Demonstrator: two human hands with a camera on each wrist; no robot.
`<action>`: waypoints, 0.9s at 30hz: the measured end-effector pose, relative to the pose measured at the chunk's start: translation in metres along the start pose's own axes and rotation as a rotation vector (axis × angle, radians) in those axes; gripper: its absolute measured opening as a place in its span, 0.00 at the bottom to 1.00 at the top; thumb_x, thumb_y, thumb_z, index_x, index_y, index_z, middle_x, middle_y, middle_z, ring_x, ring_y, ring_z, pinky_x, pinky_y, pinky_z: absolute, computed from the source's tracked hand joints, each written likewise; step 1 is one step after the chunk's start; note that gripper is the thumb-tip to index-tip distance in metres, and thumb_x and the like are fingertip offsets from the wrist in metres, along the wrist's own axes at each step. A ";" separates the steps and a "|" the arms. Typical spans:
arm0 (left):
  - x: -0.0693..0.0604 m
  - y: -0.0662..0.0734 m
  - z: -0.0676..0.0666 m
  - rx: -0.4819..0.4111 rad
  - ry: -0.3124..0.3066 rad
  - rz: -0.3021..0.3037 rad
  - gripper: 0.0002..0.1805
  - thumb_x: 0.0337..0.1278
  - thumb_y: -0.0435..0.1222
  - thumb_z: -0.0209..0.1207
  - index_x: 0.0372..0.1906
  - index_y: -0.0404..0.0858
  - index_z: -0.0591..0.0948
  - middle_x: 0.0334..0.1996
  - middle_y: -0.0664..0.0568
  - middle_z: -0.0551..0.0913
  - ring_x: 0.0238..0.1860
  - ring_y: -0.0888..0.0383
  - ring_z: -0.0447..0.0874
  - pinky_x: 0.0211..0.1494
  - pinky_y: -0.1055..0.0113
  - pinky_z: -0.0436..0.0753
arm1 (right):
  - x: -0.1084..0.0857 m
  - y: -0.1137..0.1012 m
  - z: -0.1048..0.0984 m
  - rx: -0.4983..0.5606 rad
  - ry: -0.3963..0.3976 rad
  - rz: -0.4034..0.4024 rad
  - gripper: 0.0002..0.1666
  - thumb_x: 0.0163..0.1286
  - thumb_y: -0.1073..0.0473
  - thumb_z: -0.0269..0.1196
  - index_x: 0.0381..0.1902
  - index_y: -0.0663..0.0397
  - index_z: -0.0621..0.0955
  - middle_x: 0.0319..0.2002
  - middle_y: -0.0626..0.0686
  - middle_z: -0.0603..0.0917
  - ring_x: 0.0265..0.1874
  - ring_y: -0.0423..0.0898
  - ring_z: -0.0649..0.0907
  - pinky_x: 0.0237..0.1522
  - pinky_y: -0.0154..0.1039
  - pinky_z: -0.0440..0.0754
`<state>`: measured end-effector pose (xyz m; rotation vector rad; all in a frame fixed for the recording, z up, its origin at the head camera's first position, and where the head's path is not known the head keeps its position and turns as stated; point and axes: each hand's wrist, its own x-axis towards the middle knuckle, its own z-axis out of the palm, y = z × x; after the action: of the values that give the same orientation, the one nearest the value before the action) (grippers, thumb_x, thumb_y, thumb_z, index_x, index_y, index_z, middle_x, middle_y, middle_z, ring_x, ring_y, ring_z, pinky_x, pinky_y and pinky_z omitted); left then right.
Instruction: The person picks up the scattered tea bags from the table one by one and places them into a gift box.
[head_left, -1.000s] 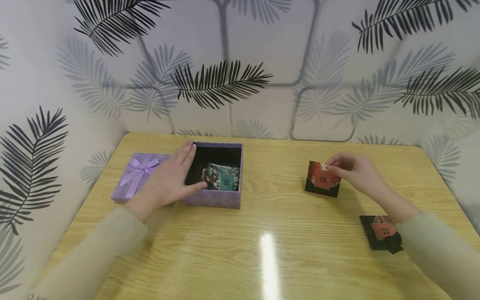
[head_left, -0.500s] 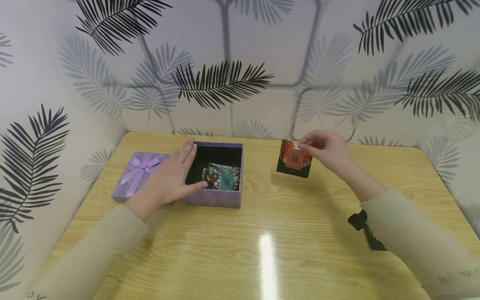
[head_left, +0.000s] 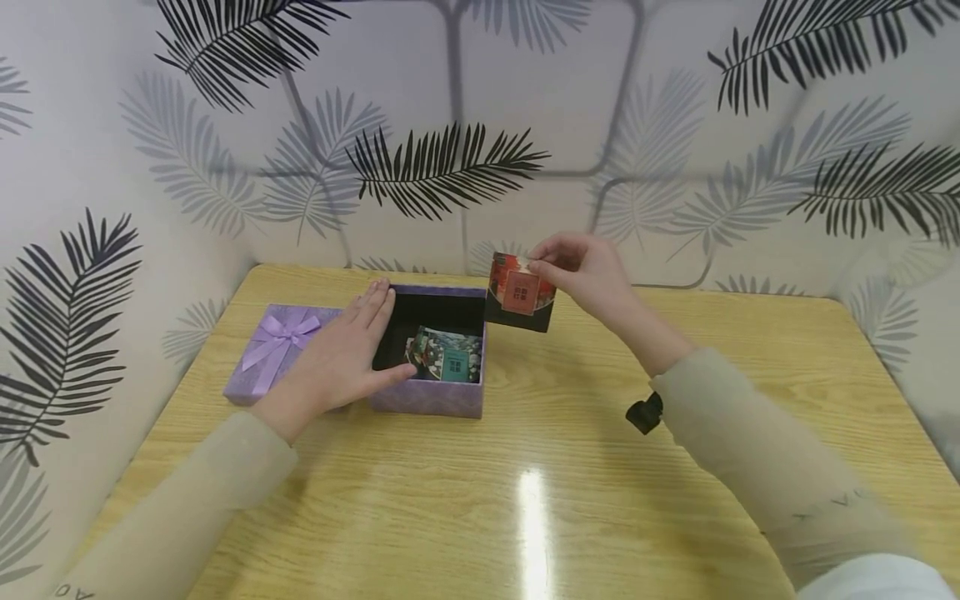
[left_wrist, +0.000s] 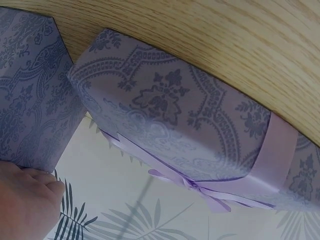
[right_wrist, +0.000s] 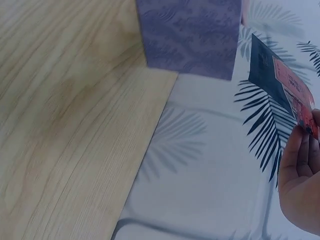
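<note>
My right hand point(head_left: 588, 279) pinches the upper right corner of a flat red-and-black tea sachet point(head_left: 521, 296). It hangs in the air at the right wall of an open purple box point(head_left: 427, 398). In the right wrist view the sachet point(right_wrist: 280, 80) and my fingertips point(right_wrist: 295, 142) are beside the box's outer wall point(right_wrist: 192, 37). My left hand point(head_left: 337, 358) lies along the box's left side, fingers straight and thumb at the front rim. Inside the black-lined box are overlapping sachets, a green-labelled one point(head_left: 453, 362) on top.
A purple lid point(head_left: 266, 354) with a ribbon bow stands left of the box, partly behind my left hand. A small black device point(head_left: 645, 412) sits at my right sleeve. Behind the wooden table point(head_left: 420, 500) rises a leaf-patterned backdrop point(head_left: 540, 125).
My right hand has carried the sachet leftward and up, from the table's right side to the box. The right sleeve now hides another sachet lying on the table. My left hand has stayed put.
</note>
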<state>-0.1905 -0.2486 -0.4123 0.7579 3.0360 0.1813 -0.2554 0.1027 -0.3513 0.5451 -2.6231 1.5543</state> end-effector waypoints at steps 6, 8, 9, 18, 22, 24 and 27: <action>0.000 0.001 0.000 -0.006 -0.001 -0.007 0.66 0.66 0.78 0.43 0.86 0.30 0.42 0.88 0.38 0.36 0.89 0.41 0.36 0.89 0.46 0.51 | 0.011 -0.014 0.024 0.079 -0.023 -0.029 0.08 0.75 0.62 0.69 0.46 0.60 0.89 0.37 0.49 0.91 0.32 0.35 0.86 0.37 0.30 0.82; 0.000 0.001 0.000 -0.009 -0.002 -0.008 0.66 0.66 0.78 0.43 0.86 0.30 0.42 0.88 0.38 0.36 0.89 0.41 0.36 0.89 0.46 0.51 | 0.013 -0.018 0.031 0.089 -0.029 -0.039 0.07 0.74 0.62 0.69 0.46 0.60 0.89 0.36 0.49 0.90 0.31 0.36 0.85 0.37 0.31 0.82; 0.000 0.001 0.000 -0.011 -0.002 -0.009 0.66 0.66 0.78 0.43 0.86 0.30 0.42 0.88 0.39 0.36 0.89 0.42 0.36 0.89 0.46 0.51 | 0.014 -0.020 0.035 0.091 -0.032 -0.043 0.07 0.74 0.62 0.69 0.46 0.60 0.89 0.35 0.49 0.90 0.31 0.36 0.85 0.37 0.31 0.81; 0.001 0.000 0.002 -0.014 0.004 -0.016 0.65 0.67 0.76 0.47 0.86 0.30 0.43 0.88 0.39 0.37 0.89 0.42 0.36 0.89 0.46 0.52 | 0.018 -0.027 0.069 0.145 -0.092 -0.069 0.08 0.74 0.61 0.69 0.46 0.60 0.89 0.34 0.50 0.90 0.32 0.39 0.85 0.38 0.33 0.82; 0.001 0.001 0.002 -0.014 0.003 -0.022 0.64 0.68 0.71 0.52 0.86 0.30 0.43 0.88 0.39 0.37 0.89 0.42 0.37 0.89 0.46 0.52 | 0.017 -0.024 0.079 0.141 -0.129 -0.064 0.07 0.74 0.62 0.69 0.46 0.60 0.88 0.35 0.52 0.89 0.32 0.39 0.85 0.38 0.33 0.82; 0.001 0.001 0.002 -0.014 0.001 -0.026 0.63 0.68 0.70 0.54 0.86 0.30 0.43 0.88 0.38 0.37 0.89 0.42 0.37 0.89 0.46 0.53 | 0.016 -0.022 0.083 0.132 -0.150 -0.065 0.07 0.74 0.62 0.69 0.45 0.60 0.88 0.35 0.53 0.89 0.31 0.39 0.85 0.38 0.34 0.82; 0.001 0.001 0.002 -0.015 -0.002 -0.029 0.63 0.68 0.70 0.54 0.86 0.30 0.43 0.88 0.38 0.37 0.89 0.41 0.37 0.89 0.46 0.53 | 0.013 -0.018 0.089 0.132 -0.177 -0.067 0.05 0.74 0.63 0.69 0.44 0.60 0.88 0.35 0.54 0.89 0.30 0.39 0.85 0.37 0.33 0.82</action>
<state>-0.1911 -0.2468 -0.4137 0.7125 3.0383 0.2026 -0.2501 0.0154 -0.3776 0.8065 -2.6057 1.7425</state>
